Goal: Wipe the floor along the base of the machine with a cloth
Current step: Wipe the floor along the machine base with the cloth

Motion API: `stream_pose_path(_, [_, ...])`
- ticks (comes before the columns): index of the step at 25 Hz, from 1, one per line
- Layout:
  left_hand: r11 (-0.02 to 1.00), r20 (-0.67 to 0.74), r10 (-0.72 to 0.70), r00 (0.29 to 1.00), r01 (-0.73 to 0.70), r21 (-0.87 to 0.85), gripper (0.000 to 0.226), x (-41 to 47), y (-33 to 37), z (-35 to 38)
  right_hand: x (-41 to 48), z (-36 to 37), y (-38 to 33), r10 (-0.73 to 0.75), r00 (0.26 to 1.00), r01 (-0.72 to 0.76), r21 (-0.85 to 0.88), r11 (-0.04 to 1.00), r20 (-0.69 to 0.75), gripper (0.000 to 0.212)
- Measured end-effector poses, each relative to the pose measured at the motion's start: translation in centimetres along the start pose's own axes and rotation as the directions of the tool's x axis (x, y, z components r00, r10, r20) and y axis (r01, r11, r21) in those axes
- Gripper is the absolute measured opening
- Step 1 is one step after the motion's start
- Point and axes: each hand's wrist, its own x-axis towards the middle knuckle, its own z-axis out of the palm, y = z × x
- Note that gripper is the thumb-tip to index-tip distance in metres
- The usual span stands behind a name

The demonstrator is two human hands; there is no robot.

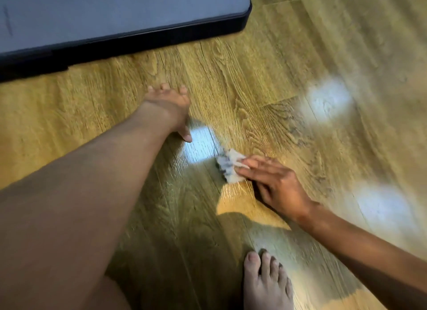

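A small crumpled white cloth [228,166] with dark smudges lies on the wood-look floor [265,78]. My right hand [275,182] presses it down with straight fingers laid over its right side. My left hand [168,108] rests flat on the floor, fingers spread, between the cloth and the machine. The machine [115,11] is a grey slab with a black rounded base edge [161,39] running across the top left.
A bare foot [265,284] stands on the floor at the bottom, just right of centre. Bright light patches shine on the planks at the right [328,99] and beside my left hand. Open floor stretches to the right of the machine's corner.
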Motion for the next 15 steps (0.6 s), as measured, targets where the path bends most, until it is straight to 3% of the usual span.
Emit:
stream_pose_path(2, [0.996,0.027,-0.013,1.000,0.015,-0.091,0.129,0.6,0.0,0.1,-1.1,-0.5,0.7,-0.213,0.974,0.209,0.055,0.976,0.080,0.041])
stream_pose_path(3, [0.994,0.031,-0.003,0.999,0.006,-0.107,0.129,0.7,0.0,0.1,0.5,-1.0,1.9,-0.251,0.962,0.245,0.061,0.968,0.109,0.045])
stream_pose_path(5, [0.995,0.032,0.026,0.999,-0.023,-0.096,0.126,0.8,-0.1,0.2,6.6,-1.6,4.1,-0.121,0.987,0.120,0.017,0.993,0.101,0.048])
stream_pose_path(7, [0.995,0.041,0.046,0.998,-0.042,-0.090,0.115,0.9,-0.1,0.2,14.6,-2.3,6.8,0.070,0.997,-0.071,-0.062,0.996,-0.014,0.038])
stream_pose_path(11, [0.994,-0.012,0.053,0.999,-0.054,-0.100,0.090,1.4,-0.4,0.9,23.4,-2.1,8.0,0.355,0.922,-0.353,0.039,0.935,-0.155,0.038])
stream_pose_path(13, [0.993,-0.004,0.043,0.999,-0.043,-0.114,0.102,1.6,-0.5,1.1,20.7,-0.5,6.0,0.312,0.938,-0.313,0.018,0.950,-0.153,0.037])
stream_pose_path(15, [0.990,0.046,0.023,0.999,-0.017,-0.142,0.121,2.0,-0.3,0.8,16.7,-0.1,4.8,0.110,0.990,-0.113,-0.025,0.993,-0.083,0.033])
